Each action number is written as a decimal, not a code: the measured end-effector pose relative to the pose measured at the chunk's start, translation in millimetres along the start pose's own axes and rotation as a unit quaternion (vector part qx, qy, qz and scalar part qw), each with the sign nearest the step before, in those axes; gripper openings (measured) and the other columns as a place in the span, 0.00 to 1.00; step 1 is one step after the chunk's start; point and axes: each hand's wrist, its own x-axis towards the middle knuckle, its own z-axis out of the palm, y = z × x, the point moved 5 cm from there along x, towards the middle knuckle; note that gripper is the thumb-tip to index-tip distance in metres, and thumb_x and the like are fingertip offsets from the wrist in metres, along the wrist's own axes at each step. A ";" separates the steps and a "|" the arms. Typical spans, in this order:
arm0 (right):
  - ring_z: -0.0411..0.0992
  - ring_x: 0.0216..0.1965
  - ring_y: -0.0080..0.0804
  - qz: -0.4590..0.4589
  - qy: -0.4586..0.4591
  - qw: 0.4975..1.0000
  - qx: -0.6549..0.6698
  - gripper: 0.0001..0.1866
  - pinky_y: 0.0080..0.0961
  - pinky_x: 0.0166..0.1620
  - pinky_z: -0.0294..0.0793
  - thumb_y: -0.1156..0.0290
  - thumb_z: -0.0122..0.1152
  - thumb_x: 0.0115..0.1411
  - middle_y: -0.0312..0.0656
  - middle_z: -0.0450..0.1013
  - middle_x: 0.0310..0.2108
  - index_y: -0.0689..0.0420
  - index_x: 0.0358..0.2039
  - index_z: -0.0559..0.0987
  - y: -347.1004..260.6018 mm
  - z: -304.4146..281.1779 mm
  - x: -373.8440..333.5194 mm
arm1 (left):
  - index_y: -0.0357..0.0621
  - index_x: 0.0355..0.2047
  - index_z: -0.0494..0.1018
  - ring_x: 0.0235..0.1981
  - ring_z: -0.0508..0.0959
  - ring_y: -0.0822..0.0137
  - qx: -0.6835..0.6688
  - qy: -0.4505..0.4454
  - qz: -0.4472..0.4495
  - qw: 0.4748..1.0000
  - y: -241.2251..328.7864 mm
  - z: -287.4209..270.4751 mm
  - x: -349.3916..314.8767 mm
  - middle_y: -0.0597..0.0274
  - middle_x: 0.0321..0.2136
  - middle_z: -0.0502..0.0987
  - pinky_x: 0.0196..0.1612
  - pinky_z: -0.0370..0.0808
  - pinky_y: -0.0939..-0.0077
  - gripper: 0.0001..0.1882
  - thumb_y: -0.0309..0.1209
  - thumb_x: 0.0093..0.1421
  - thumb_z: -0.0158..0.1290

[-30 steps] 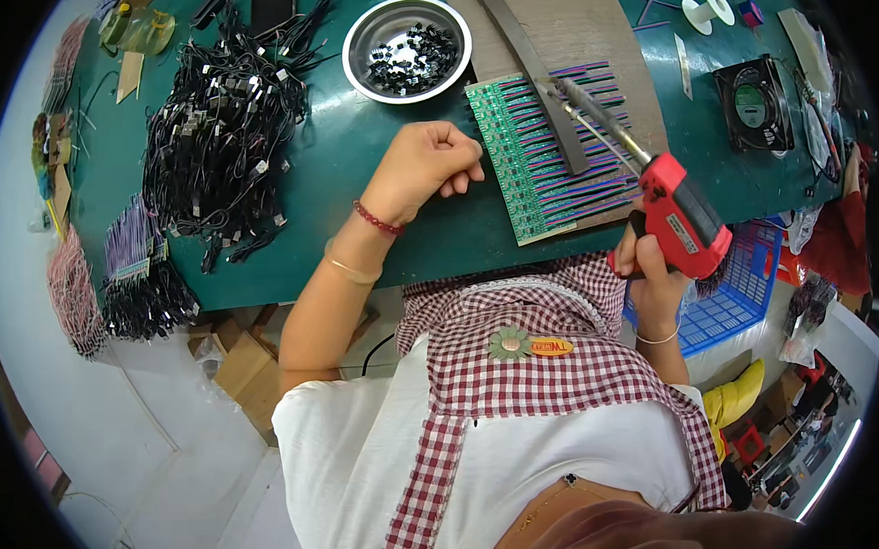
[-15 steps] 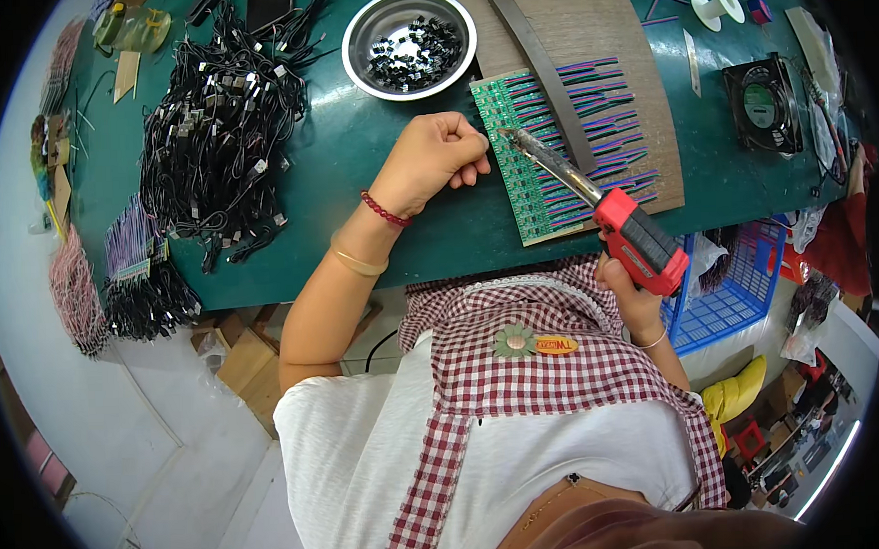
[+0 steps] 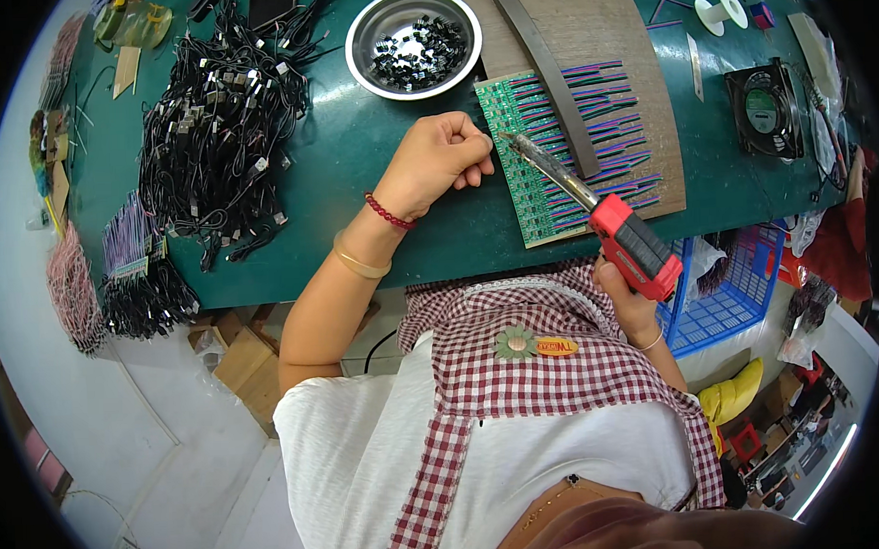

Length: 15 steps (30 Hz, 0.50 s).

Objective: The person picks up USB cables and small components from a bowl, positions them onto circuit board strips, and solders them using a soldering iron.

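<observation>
My right hand (image 3: 626,297) is wrapped round the red and black handle of a soldering iron (image 3: 635,245). The iron's metal tip reaches up and left to a green circuit board panel (image 3: 514,190), at or just above its surface. Coloured wires (image 3: 604,128) run from the panel toward the right. My left hand (image 3: 447,156) is closed, thumb and fingers pinched together, beside the panel's left edge; whatever it may hold is too small or hidden to make out. A dark flat bar (image 3: 552,77) lies across the wires.
A steel bowl (image 3: 354,55) of small black parts stands behind my left hand. A big heap of black cables (image 3: 227,137) lies to the left. The panel rests on a brown board (image 3: 625,36). A black fan (image 3: 765,110) and a white spool (image 3: 721,11) are at the right, above a blue basket (image 3: 721,308).
The view has shifted very slightly. Both hands and the soldering iron stay nearly in the same place, with the tip still by the panel's left part.
</observation>
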 end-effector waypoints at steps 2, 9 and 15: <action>0.65 0.21 0.20 0.003 -0.003 1.000 0.000 0.12 0.19 0.26 0.65 0.72 0.56 0.57 0.37 0.68 0.21 0.64 0.39 0.69 -1.4 0.9 0.5 | 0.41 0.24 0.67 0.16 0.70 0.81 -0.001 0.000 -0.002 1.000 -0.2 0.6 -0.2 0.64 0.19 0.74 0.17 0.64 0.90 0.04 0.25 0.55 0.50; 0.64 0.20 0.20 0.010 0.020 1.000 0.009 0.08 0.18 0.24 0.64 0.70 0.56 0.57 0.36 0.67 0.19 0.62 0.28 0.72 -7.1 1.4 3.9 | 0.40 0.24 0.67 0.15 0.70 0.81 0.006 0.007 0.002 1.000 0.6 0.7 -0.3 0.64 0.19 0.74 0.17 0.63 0.90 0.04 0.25 0.54 0.49; 0.65 0.19 0.25 0.037 0.019 0.999 0.001 0.05 0.20 0.23 0.64 0.72 0.58 0.52 0.37 0.67 0.20 0.59 0.27 0.73 -3.7 1.6 4.5 | 0.41 0.24 0.67 0.15 0.69 0.81 0.010 0.010 0.000 1.000 1.0 1.1 -1.1 0.64 0.18 0.74 0.17 0.63 0.91 0.04 0.26 0.54 0.49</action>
